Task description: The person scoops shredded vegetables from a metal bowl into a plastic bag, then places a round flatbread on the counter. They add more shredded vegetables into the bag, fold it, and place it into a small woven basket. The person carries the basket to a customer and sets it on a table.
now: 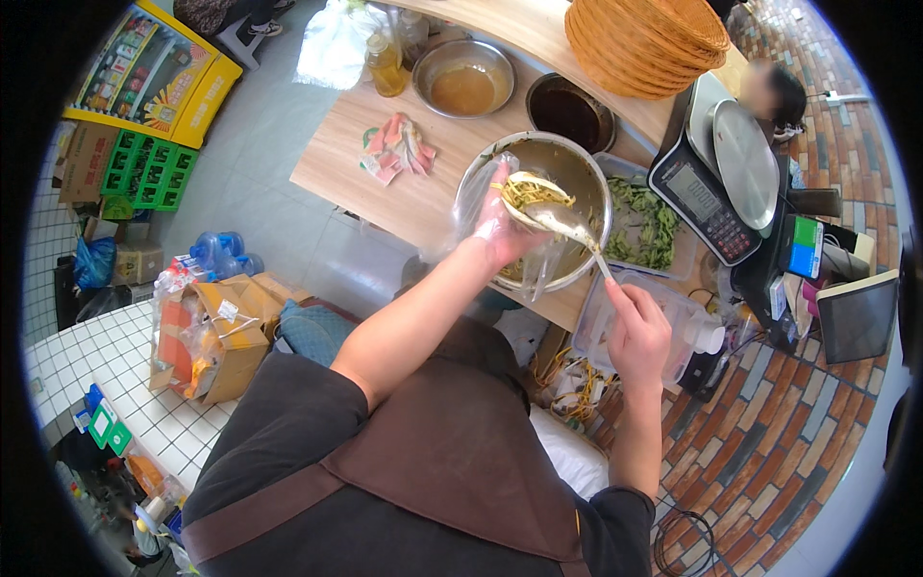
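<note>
My left hand, covered by a clear plastic bag or glove, cups a split pale flatbread. Yellowish shredded filling sits inside the bread's opening. In my right hand is the handle of a metal spoon, gripped from the right. Its head reaches into the bread's opening, against the filling. Both the bread and the spoon head are above a large steel bowl, whose inner wall carries food scraps. My left hand and the plastic hide part of the bowl's contents.
Beyond the bowl stand a pan of brown sauce, a dark-sauce bowl and an oil bottle. At right are a tub of chopped greens and a digital scale. A crumpled cloth lies left. Wicker baskets sit on the shelf.
</note>
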Available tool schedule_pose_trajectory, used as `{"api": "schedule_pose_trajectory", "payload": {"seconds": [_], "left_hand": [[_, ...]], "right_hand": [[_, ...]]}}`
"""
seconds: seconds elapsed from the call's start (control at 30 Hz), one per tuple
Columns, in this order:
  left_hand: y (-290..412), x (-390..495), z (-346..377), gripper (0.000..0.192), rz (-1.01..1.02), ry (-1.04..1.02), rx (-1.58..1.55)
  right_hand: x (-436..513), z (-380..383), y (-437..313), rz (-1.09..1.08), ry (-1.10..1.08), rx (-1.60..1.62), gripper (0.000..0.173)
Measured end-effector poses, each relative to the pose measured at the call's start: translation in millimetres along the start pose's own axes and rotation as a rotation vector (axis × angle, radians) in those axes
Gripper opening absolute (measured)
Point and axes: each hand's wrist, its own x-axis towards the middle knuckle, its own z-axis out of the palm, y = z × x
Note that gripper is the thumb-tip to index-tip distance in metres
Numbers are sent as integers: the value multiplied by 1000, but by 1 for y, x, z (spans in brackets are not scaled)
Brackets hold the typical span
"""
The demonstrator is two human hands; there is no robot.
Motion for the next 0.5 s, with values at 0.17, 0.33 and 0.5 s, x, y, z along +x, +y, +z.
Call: {"api": "schedule_pose_trajectory", "payload": {"seconds": [0.17,0.33,0.5], "left_hand": [[-3,-6,-1,72,68,-6,-160],[-1,-6,-6,70,107,-24,-146],[-4,-4,-9,62,96,-23,-177]], "right_hand": [[-17,9,10,350,125,487,34],[-35,31,15,604,208,582,29],[-38,66,3,273,175,368,36]]}}
